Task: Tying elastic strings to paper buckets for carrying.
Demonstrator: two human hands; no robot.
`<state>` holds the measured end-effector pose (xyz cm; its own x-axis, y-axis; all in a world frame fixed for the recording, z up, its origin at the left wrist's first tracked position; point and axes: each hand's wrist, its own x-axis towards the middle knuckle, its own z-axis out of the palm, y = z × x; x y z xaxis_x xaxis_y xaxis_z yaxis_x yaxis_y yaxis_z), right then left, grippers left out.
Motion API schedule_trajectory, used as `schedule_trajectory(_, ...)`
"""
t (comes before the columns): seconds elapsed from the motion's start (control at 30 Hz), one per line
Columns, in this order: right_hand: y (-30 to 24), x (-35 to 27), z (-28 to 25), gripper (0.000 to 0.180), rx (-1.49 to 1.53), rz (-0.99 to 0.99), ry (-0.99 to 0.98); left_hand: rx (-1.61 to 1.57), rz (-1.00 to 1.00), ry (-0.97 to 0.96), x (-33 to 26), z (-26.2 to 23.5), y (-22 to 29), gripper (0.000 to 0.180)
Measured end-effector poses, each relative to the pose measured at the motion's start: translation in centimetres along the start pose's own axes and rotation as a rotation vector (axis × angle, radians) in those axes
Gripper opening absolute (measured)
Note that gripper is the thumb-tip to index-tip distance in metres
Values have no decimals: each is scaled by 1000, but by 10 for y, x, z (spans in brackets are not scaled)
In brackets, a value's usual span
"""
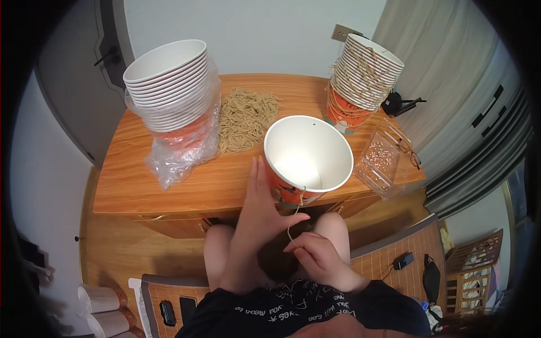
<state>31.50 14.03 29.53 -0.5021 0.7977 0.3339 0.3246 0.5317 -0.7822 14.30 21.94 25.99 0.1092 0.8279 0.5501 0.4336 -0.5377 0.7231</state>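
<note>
A paper bucket, white inside and orange outside, stands at the table's front edge with its mouth tilted toward me. A thin cord is tied through a hole just under its near rim and hangs down. My left hand is open beside the bucket's left wall, fingers stretched upward and thumb pointing right, near the cord. Below and to the right, my right hand is closed in a pinch on the cord's lower part. Another small hole shows in the bucket's far wall.
On the wooden table lies a heap of tan cords. Stacked buckets in clear plastic stand left; another stack, draped with cords, stands back right. A clear tray of small beads and a pair of glasses lie right.
</note>
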Motion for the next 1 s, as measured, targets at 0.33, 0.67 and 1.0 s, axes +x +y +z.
schedule_trajectory(0.33, -50, 19, -36, 16, 31, -231, 331, -313, 6, 340, 16, 55, -2, 133)
schedule_trajectory(0.67, -26, 2, -93, 21, -17, -200, 544, -1015, 111, -319, -15, -1, -16, 144)
schedule_trajectory(1.0, 9, -1, -74, 27, 552, -125, 653, -1239, -112, 9, -5, -10, -9, 63)
